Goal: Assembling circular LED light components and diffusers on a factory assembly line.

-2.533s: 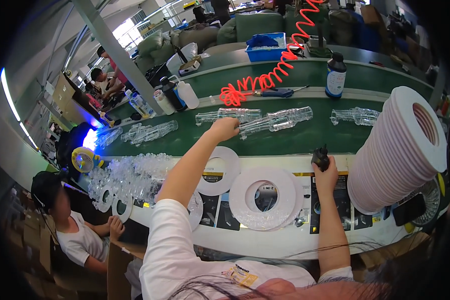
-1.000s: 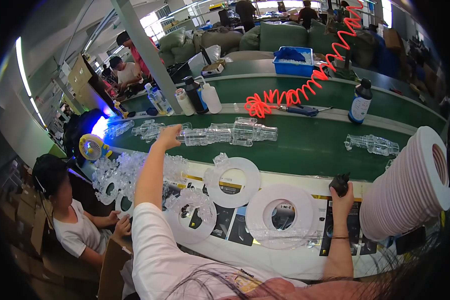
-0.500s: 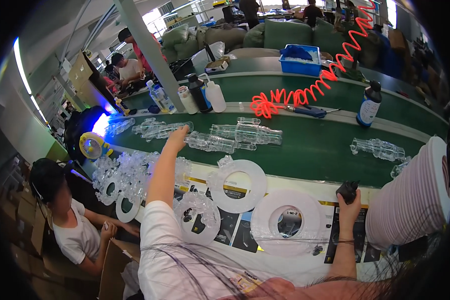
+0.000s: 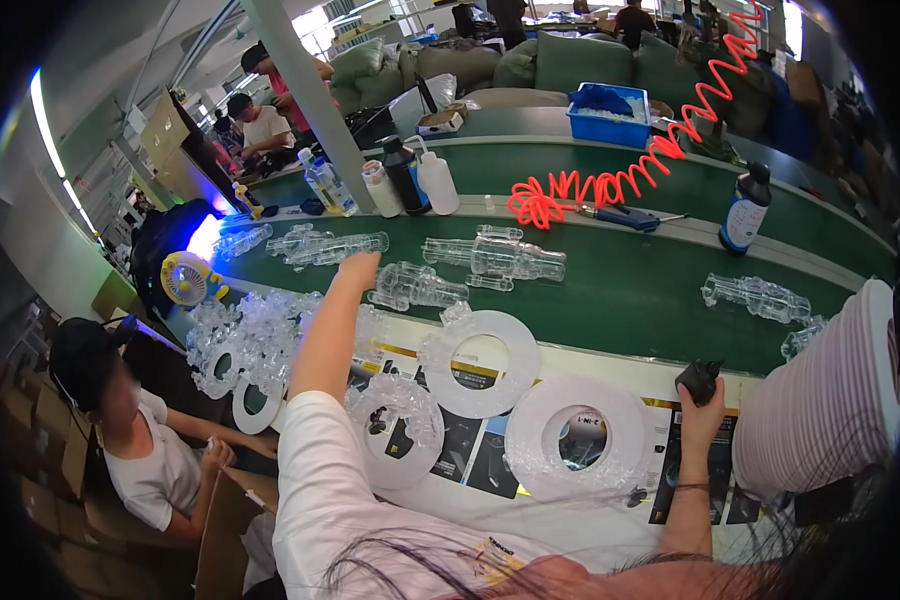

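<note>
My left hand reaches far out over the green conveyor belt. Its fingers rest at a clear plastic part lying on the belt; whether they grip it I cannot tell. Another clear plastic assembly lies just right of that hand. My right hand is closed around a small black tool at the near edge of the white bench. Two white foam rings lie between my arms, with clear parts piled on them.
A tall stack of white rings stands at the right. Bottles, a red coiled hose and a blue bin sit beyond the belt. A seated person works at lower left beside a small yellow fan.
My left hand has slid left along the belt, away from the middle cluster of clear parts toward the left ones. My right hand has kept the black tool at the bench edge.
</note>
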`<state>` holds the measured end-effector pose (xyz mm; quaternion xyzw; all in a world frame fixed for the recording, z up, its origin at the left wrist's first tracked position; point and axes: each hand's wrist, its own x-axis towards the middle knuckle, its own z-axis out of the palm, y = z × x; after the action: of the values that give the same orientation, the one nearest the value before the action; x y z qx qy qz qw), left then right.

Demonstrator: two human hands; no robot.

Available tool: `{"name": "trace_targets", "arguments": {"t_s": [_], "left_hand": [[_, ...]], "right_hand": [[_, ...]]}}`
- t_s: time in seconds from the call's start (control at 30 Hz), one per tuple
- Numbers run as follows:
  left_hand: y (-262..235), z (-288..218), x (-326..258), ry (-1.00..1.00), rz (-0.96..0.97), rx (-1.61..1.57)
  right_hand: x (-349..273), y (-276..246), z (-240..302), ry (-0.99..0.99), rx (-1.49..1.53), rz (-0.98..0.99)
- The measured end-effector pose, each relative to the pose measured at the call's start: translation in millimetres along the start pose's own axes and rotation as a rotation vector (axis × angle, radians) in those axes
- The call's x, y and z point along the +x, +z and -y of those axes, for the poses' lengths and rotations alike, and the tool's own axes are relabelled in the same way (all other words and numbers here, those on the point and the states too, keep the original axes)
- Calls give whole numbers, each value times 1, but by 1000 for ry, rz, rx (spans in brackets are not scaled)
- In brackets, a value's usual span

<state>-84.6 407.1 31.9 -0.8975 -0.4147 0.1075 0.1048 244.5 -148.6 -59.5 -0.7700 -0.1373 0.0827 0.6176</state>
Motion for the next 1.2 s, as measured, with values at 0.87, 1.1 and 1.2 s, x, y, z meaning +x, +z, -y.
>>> {"name": "trace_targets", "arguments": {"t_s": [0.87,1.1,1.2], "left_hand": [[0,-97,-4,101,-38,6],[-30,-100,-22,59,73,-30],[-51,-110,-34,123,11,-71]], "right_hand": [[-3,3,-5,-189,6,-119],[-5,1,-1,-176,-81,-101],[-4,0,-5,-192,-84,-118]]}}
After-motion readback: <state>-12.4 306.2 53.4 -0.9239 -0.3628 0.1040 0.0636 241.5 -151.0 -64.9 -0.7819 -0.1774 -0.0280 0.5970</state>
